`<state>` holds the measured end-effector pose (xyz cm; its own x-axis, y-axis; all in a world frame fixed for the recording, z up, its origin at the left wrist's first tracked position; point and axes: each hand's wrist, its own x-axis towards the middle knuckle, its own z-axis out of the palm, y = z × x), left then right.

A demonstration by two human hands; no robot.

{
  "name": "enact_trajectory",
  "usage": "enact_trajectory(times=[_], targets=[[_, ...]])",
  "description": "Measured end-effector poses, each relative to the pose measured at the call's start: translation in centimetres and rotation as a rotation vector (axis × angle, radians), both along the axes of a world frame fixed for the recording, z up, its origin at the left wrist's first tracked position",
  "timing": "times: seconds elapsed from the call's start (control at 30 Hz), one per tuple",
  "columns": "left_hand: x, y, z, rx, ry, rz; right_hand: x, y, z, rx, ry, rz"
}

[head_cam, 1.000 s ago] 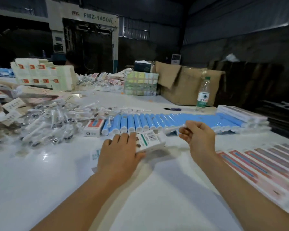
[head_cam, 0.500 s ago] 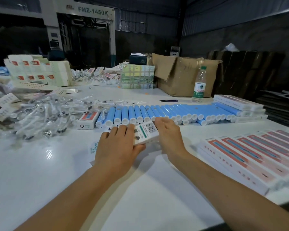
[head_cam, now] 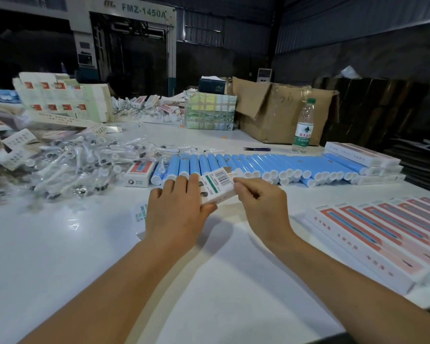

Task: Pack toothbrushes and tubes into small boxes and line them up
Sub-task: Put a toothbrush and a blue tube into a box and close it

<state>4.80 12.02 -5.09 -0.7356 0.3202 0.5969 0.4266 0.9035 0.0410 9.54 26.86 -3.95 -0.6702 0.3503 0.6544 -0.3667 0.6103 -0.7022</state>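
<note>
A small white box (head_cam: 217, 186) with a barcode and a green stripe is held over the white table (head_cam: 60, 256) by my left hand (head_cam: 176, 212), thumb under it and fingers behind. My right hand (head_cam: 261, 207) pinches the box's right end with curled fingers. Just behind lies a long row of blue tubes (head_cam: 271, 165) with white caps. A heap of toothbrushes in clear wrappers (head_cam: 67, 170) covers the left of the table. One closed small box (head_cam: 139, 173) with a red face lies beside the tubes' left end.
Flat pink-and-white boxes (head_cam: 382, 232) lie lined up at the right. More long boxes (head_cam: 363, 157) are stacked behind the tubes. A water bottle (head_cam: 303, 127), a cardboard carton (head_cam: 278, 112), scissors (head_cam: 256, 148) and stacks of carton blanks (head_cam: 65, 98) stand at the back.
My right hand came from above the tubes to the box's right end and now pinches it. The box has been lifted slightly and tilted. The view moved closer.
</note>
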Motion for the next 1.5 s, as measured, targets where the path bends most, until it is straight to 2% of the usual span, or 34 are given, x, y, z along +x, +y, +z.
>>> enact_trajectory(times=[0.13, 0.33, 0.47, 0.67, 0.73, 0.8, 0.83, 0.87, 0.93, 0.97, 1.0, 1.07, 1.1, 1.13, 1.2, 1.23, 1.3, 1.37, 1.47, 1.5], targets=[[-0.1, -0.2, -0.3, -0.058, 0.017, 0.01, -0.1, 0.1, -0.1, -0.157, -0.144, 0.032], [0.5, 0.2, -0.3, -0.191, 0.102, -0.01, -0.5, 0.2, 0.1, -0.127, -0.341, -0.006], [0.8, 0.4, -0.5, -0.175, 0.106, -0.013, -0.5, 0.0, -0.3, -0.047, -0.317, -0.067], [0.8, 0.5, -0.7, -0.113, 0.074, -0.015, -0.3, -0.1, -0.3, 0.012, -0.312, -0.009], [0.8, 0.6, -0.5, -0.064, 0.049, -0.009, -0.3, 0.3, 0.1, -0.01, -0.222, -0.058], [0.9, 0.6, -0.2, -0.005, 0.038, -0.003, -0.3, 0.8, 0.6, -0.174, -0.117, -0.155], [0.9, 0.6, 0.0, 0.02, 0.037, -0.005, -0.4, 1.1, 0.9, -0.369, -0.127, -0.132], [1.0, 0.6, 0.1, 0.038, 0.035, -0.013, -0.5, 1.0, 1.2, -0.62, -0.185, -0.022], [1.3, 0.7, 0.0, 0.041, 0.027, -0.046, -0.6, 0.5, 1.2, -1.11, -0.366, 0.363], [1.4, 0.8, -0.1, 0.023, 0.022, -0.061, -0.6, 0.1, 1.0, -1.226, -0.412, 0.49], [1.5, 1.0, -0.2, 0.003, 0.021, -0.071, -0.7, 0.0, 0.8, -1.258, -0.402, 0.555], [1.6, 1.2, -0.3, -0.022, 0.026, -0.074, -1.0, -0.1, 0.6, -1.212, -0.317, 0.544], [1.6, 1.3, -0.4, -0.032, 0.027, -0.071, -1.1, -0.1, 0.4, -1.109, -0.276, 0.488], [1.5, 1.3, -0.5, -0.04, 0.031, -0.068, -1.1, -0.1, 0.2, -0.91, -0.263, 0.387], [1.6, 1.5, -0.7, -0.052, 0.041, -0.066, -0.9, -0.2, -0.3, -0.345, -0.292, 0.128], [1.6, 1.5, -0.8, -0.062, 0.048, -0.065, -0.7, -0.3, -0.8, -0.125, -0.298, 0.047], [1.7, 1.6, -0.9, -0.081, 0.048, -0.068, -0.6, -0.5, -1.2, 0.068, -0.31, -0.011], [1.9, 1.5, -0.8, -0.1, 0.044, -0.073, -0.6, -0.4, -1.4, 0.018, -0.327, 0.05], [1.7, 0.9, -0.8, -0.092, 0.056, -0.08, -0.8, -0.7, -0.9, -0.57, -0.381, 0.354], [1.5, 0.7, -0.8, -0.085, 0.055, -0.088, -0.9, -0.5, -0.7, -0.685, -0.379, 0.406]])
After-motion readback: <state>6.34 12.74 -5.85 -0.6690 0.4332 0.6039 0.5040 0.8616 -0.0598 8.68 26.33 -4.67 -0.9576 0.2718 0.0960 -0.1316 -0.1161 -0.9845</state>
